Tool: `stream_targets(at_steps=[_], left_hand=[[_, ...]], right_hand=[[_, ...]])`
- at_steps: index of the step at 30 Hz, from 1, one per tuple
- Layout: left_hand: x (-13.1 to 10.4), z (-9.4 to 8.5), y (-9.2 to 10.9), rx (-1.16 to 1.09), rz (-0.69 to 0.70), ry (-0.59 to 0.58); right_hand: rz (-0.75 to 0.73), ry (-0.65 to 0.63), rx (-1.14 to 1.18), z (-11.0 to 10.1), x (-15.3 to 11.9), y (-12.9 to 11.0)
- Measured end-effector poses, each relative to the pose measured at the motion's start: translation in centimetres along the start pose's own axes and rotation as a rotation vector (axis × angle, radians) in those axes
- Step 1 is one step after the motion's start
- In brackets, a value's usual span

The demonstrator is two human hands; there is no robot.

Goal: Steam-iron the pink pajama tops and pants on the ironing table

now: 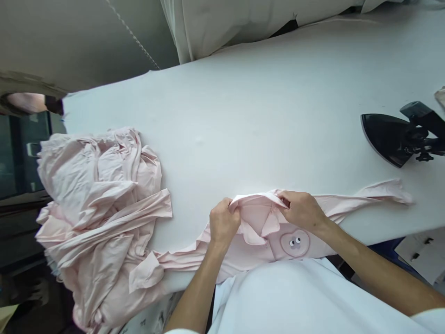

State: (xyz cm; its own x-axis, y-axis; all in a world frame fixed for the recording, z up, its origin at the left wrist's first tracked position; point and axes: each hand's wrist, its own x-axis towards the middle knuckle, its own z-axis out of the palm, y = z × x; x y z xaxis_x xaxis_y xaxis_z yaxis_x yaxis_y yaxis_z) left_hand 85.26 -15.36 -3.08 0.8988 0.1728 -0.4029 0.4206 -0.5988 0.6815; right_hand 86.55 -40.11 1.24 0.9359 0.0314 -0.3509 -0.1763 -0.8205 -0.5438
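A pink shirt (pixel 250 253) lies along the near edge of the white-covered table, its sleeves stretched out to both sides. Its collar is between my two hands, and a round patch with cartoon eyes (pixel 295 242) shows on its front. My left hand (pixel 224 221) pinches the left end of the collar. The right end of the collar is pinched in my right hand (pixel 299 208). The lower part of the shirt is hidden by my white top.
A heap of crumpled pink clothes (pixel 100 199) covers the table's left end and hangs over its near edge. A black iron (pixel 389 137) rests at the right on the white table (pixel 264 120). White cloth (pixel 236 21) hangs beyond the far edge.
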Motion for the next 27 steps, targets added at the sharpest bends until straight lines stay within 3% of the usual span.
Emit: stream_targets(at_steps=[3,7,9,12,15,17,19,21,23,27], left_hand=[[0.0,-1.0,-0.8,-0.183,-0.087,-0.051],[1.5,-2.1,-1.6,-0.75,-0.483,-0.457],[2.4,-1.9,-1.5,-0.86,-0.637,-0.468],[2.9,-0.9,-1.0,-0.863,-0.744,-0.349],[2.0,0.0,-0.6,-0.706,-0.562,-0.112],[0.9,0.4,-0.4,-0.449,-0.266,0.129],[0.1,0.8,-0.2,-0.135,0.03,0.228],[0.1,1.1,0.1,0.131,0.211,0.154],[0.9,0.9,0.4,0.257,0.27,0.019],[3.1,-0.4,1.0,0.065,0.139,-0.27]], right_hand=[[0.122,-0.032,0.226,-0.9,-0.7,0.8],[0.471,-0.122,0.771,-0.4,0.3,1.9],[0.546,-0.1,0.839,0.8,1.4,1.9],[0.58,0.018,0.723,2.2,2.4,1.3],[0.494,0.212,0.56,2.4,2.2,0.4],[0.22,0.293,0.299,2.0,1.5,-0.1],[-0.12,0.249,-0.038,1.8,1.2,-0.2],[-0.32,0.131,-0.27,1.8,1.7,-0.1],[-0.387,0.008,-0.336,1.8,3.0,0.1],[-0.382,-0.148,-0.238,1.7,5.3,0.3]])
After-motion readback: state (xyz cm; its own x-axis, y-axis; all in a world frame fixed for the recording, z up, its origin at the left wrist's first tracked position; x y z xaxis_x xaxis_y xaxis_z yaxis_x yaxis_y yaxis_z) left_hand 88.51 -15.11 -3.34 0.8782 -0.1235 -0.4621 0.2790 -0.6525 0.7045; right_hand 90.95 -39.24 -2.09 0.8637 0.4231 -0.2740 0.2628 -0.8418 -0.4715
